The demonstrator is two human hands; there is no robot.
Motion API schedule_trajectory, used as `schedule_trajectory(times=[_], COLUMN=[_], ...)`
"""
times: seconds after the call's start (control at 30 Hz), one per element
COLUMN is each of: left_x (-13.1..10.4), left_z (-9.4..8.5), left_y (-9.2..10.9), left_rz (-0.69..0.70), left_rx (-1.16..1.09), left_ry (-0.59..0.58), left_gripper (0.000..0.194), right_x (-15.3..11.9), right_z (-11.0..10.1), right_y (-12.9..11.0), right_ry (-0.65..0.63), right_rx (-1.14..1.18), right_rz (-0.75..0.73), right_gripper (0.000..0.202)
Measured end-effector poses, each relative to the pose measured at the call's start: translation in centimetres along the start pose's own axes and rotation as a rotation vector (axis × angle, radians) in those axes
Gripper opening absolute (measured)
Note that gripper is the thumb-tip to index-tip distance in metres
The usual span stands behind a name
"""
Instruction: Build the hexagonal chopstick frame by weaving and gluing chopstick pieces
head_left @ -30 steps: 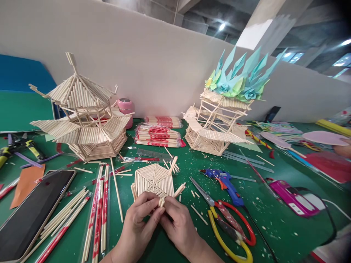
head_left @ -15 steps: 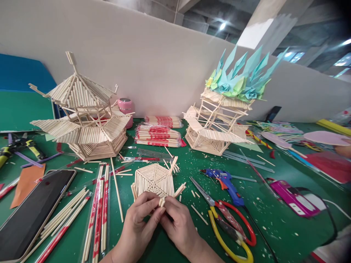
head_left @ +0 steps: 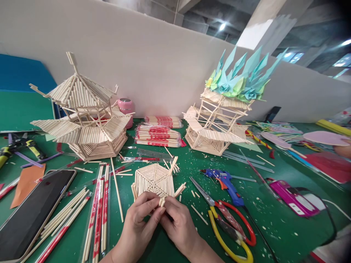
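Note:
A hexagonal panel of pale wooden sticks (head_left: 155, 179) lies on the green table, short sticks jutting from its corners. At its near corner, my left hand (head_left: 144, 219) and my right hand (head_left: 178, 223) meet, thumbs and fingers pinched together around short stick pieces (head_left: 162, 201). Both hands are closed; the fingers partly hide the pieces and the panel's near edge. Right of my hands lie scissors (head_left: 227, 223) with red and yellow handles. Beyond them rests a blue hot glue gun (head_left: 225, 182).
Two stick pavilions stand behind, a roofed one (head_left: 82, 120) left and one topped with folded paper (head_left: 219, 120) right. Packs of chopsticks (head_left: 157, 135) lie between them. A phone (head_left: 35, 212) and wrapped chopsticks (head_left: 97, 215) are at left, a magenta power strip (head_left: 293, 199) at right.

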State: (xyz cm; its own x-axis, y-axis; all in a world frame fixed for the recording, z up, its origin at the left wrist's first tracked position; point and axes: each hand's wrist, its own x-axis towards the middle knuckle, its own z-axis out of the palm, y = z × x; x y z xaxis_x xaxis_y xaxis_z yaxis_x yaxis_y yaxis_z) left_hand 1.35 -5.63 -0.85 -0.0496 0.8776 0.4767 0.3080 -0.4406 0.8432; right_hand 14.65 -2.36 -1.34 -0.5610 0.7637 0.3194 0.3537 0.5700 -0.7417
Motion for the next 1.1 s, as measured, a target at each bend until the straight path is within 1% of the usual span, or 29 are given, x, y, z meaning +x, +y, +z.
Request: schedule_trajectory(times=[0.4,0.63,1.1], left_x=[0.16,0.18,0.02], left_z=[-0.01,0.04,0.03], left_y=[0.13,0.16,0.08], left_rz=[0.021,-0.019,-0.021], left_rx=[-0.004,-0.001,-0.012], left_ry=[0.011,-0.005,0.003], left_gripper=[0.02,0.016,0.017], right_x=[-0.04,-0.01,-0.06], right_z=[-0.21,-0.09,-0.15], right_y=[-0.29,-0.15,-0.22], right_ry=[0.009,0.009,0.007], right_rx=[0.003,0.001,-0.004], right_rz=[-0.007,-0.007,-0.01], right_gripper=[0.017,0.018,0.018])
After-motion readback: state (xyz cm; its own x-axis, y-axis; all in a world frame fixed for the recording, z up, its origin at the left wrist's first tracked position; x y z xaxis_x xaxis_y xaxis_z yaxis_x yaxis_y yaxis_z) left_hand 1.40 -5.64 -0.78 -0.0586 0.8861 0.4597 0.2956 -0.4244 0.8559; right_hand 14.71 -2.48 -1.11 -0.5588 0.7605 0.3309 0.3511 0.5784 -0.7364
